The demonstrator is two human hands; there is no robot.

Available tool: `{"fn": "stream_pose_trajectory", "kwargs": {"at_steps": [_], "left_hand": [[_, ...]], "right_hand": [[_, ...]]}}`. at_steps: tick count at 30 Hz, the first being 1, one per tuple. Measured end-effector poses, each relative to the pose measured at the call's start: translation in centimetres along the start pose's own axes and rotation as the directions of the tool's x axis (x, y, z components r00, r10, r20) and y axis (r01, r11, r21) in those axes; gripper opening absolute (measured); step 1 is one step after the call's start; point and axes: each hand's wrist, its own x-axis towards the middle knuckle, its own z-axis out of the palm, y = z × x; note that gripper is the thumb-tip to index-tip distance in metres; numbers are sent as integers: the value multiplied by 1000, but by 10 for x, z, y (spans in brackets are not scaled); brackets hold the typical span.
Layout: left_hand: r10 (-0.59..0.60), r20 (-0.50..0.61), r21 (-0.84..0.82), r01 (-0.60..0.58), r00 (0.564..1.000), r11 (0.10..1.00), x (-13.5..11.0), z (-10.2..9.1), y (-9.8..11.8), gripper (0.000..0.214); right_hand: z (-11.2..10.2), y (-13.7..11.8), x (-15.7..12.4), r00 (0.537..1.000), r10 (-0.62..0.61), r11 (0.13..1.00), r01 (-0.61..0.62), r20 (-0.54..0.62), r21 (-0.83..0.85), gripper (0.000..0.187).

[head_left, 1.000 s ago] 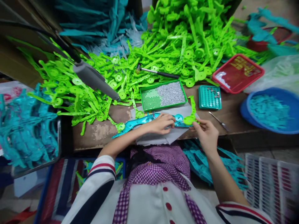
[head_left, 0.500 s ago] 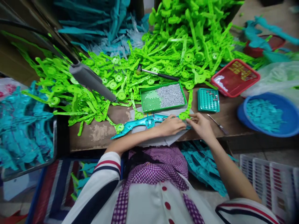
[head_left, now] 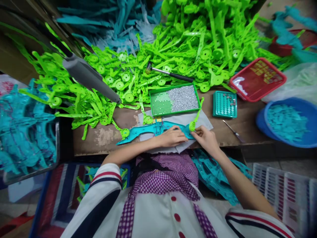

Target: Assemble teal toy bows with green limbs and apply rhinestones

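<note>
Centre frame, on the worn brown counter (head_left: 106,140): left hand (head_left: 170,137) presses flat on the teal part (head_left: 137,133) — right hand (head_left: 206,140) pinches the green strip (head_left: 196,115) at its round end. A pile of green parts (head_left: 178,46) fills the upper frame.

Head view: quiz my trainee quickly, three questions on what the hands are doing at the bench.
1. True or false: the left hand lies on the teal part.
2. The right hand pinches: A a hammer, B the green part, C tweezers?
3. Fill in: the tray of silver bits is ___ in colour.
Key: 1 true; 2 B; 3 green.
</note>
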Motion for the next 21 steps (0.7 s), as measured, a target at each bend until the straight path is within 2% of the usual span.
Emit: {"fn": "stream_pose_trajectory", "kwargs": {"at_steps": [3,6,9,11,13,16,18,19,21], "left_hand": [[-21,13,-18,22,1000,1000,1,0,0,26],[-112,-15,16,112,994,994,5,-1,2,28],[-185,-24,47,186,982,981,10,2,2,30],[-178,-2,48,177,984,983,11,4,0,30],[-160,19,51,159,987,986,12,6,-1,31],[-169,31,51,167,985,985,11,10,-4,31],[-181,37,38,179,983,983,11,11,-5,31],[-185,41,29,184,982,982,12,12,-6,31],[-187,46,14,186,981,982,12,12,-7,32]], "right_hand": [[-1,-9,4,999,44,963,-39,12,-268,22],[-12,-28,10,992,83,798,-11,92,-603,23],[-23,-44,13,977,117,652,58,176,-756,26],[-30,-45,13,969,120,621,97,217,-778,28],[-36,-39,12,968,91,640,123,233,-758,32],[-37,-24,12,969,-108,759,224,221,-612,42],[-32,-13,15,944,-248,822,323,216,-469,45],[-29,-8,17,934,-283,841,351,219,-412,44],[-23,0,23,938,-274,871,336,215,-358,41]]}}
